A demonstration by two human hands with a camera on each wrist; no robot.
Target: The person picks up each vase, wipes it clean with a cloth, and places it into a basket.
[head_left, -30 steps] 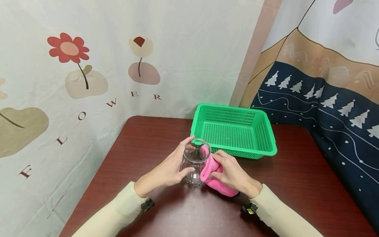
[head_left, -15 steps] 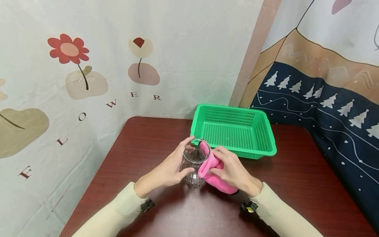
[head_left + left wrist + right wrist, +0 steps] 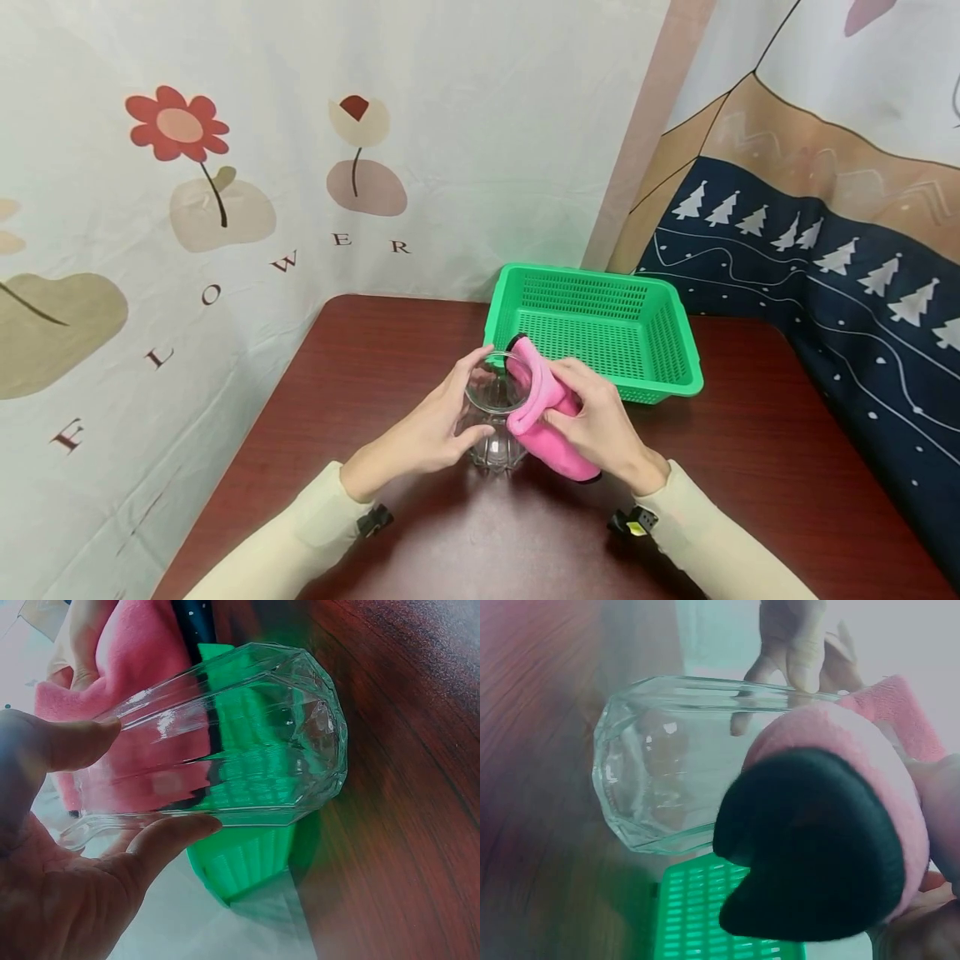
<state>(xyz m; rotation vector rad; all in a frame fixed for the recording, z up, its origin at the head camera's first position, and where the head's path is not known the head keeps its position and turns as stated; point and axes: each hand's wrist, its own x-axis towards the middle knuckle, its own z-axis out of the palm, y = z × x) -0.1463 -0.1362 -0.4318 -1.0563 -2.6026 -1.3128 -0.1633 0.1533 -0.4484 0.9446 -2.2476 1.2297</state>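
The glass (image 3: pixel 497 410) stands on the table (image 3: pixel 360 375), just near of the green basket (image 3: pixel 678 367), gripped by the left hand (image 3: pixel 435 429) – fingers curled round it. A pink cloth (image 3: pixel 543 408) is pinched by the right hand (image 3: pixel 600 425) against the rim. Wiping is judged under way – next, the cloth would need working round the rim.

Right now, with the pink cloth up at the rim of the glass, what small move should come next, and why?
Probably push the pink cloth down into the glass. The right hand holds it draped over the rim, its top edge only at the mouth, while the left hand grips the glass upright on the table.
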